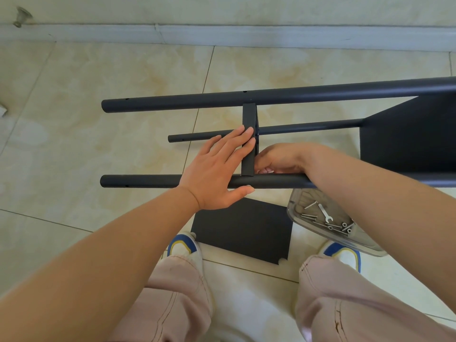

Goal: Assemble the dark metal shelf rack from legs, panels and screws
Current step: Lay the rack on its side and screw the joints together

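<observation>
The dark metal rack lies on its side on the tiled floor. Its far leg (197,99), a lower back leg (308,128) and its near leg (138,181) run left to right. A shelf panel (248,114) stands on edge between the legs. My left hand (217,169) presses flat against that panel's left face, thumb under the near leg. My right hand (278,159) is curled behind the panel, just above the near leg; whatever its fingers hold is hidden. Another fitted panel (414,139) stands at the right.
A loose dark panel (244,230) lies flat on the floor between my shoes. A clear plastic tray (365,245) by my right foot holds several screws and a small wrench (325,213). A wall skirting runs along the top; a door stopper (22,17) is top left.
</observation>
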